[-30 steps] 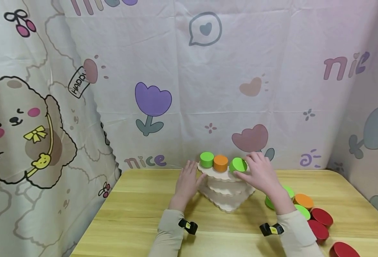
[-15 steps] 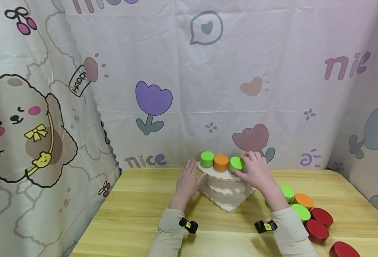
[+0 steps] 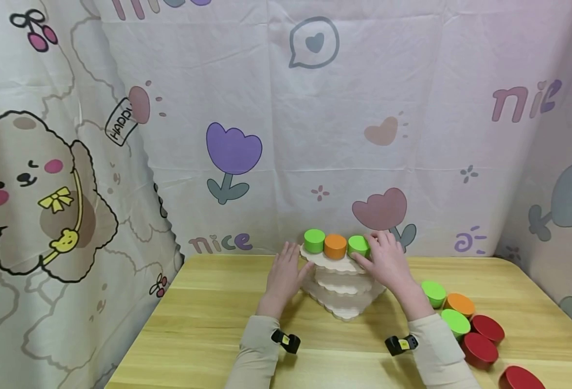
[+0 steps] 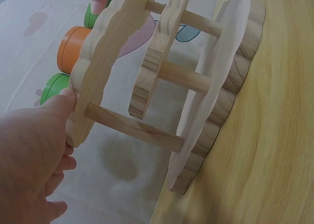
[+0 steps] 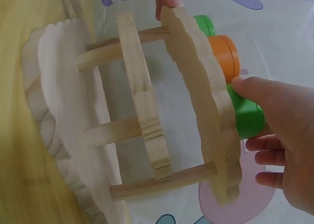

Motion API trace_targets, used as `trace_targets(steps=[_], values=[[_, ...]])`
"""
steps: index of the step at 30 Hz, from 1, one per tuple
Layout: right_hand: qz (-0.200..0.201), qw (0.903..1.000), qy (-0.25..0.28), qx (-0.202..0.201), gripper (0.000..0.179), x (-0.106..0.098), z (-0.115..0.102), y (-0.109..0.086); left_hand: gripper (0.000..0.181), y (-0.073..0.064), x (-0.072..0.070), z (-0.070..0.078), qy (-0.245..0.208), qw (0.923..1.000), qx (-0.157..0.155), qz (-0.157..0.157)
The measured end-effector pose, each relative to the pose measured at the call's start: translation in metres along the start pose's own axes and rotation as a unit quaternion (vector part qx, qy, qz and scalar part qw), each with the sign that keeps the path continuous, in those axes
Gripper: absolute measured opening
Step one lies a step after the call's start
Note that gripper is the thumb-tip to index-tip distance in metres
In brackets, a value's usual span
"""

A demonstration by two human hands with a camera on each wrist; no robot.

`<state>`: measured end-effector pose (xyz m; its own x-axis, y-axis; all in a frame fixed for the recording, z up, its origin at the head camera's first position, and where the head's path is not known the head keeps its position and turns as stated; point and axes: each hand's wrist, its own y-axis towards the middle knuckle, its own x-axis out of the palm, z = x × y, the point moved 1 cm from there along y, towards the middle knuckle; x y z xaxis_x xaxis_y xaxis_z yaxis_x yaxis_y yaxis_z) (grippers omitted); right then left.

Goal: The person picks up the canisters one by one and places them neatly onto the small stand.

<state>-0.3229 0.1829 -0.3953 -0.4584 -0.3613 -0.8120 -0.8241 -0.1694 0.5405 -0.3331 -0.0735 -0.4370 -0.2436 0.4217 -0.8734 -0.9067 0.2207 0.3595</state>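
A pale wooden three-tiered stand (image 3: 343, 286) with scalloped edges stands on the table, its tiers joined by round posts. On its top tier sit a green cylinder (image 3: 314, 241) at the left and an orange cylinder (image 3: 335, 246) in the middle. My right hand (image 3: 388, 262) holds another green cylinder (image 3: 358, 246) upright at the tier's right, thumb in front and fingers behind. This cylinder (image 5: 245, 111) rests against the tier in the right wrist view. My left hand (image 3: 283, 275) grips the top tier's left edge, thumb (image 4: 61, 102) on the rim and other fingers beyond it.
To the right on the wooden table (image 3: 208, 324) lie loose cylinders: green ones (image 3: 455, 322), an orange one (image 3: 459, 305) and several red ones (image 3: 480, 350), close by my right forearm. A printed curtain (image 3: 286, 135) hangs right behind the table's back edge.
The green cylinder in my right hand has gone from tilted to upright on the top tier, beside the orange one. My right forearm has shifted slightly left; my left hand stays in place.
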Motion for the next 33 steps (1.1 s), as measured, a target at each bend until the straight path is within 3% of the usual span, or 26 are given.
trace_targets(steps=[22,27,33], values=[[0.02,0.9996,0.003,-0.02,0.066,0.006,-0.003,-0.001,0.075,-0.002,-0.005,0.001,-0.001,1.0,-0.002,-0.005],[0.024,0.9993,0.018,-0.022,0.067,-0.006,-0.006,-0.003,0.076,-0.001,-0.003,0.0,0.01,0.9999,-0.004,-0.007],[0.06,0.9966,0.04,-0.039,0.063,-0.025,-0.006,-0.01,0.074,0.0,-0.002,0.001,0.013,0.9999,-0.002,-0.007]])
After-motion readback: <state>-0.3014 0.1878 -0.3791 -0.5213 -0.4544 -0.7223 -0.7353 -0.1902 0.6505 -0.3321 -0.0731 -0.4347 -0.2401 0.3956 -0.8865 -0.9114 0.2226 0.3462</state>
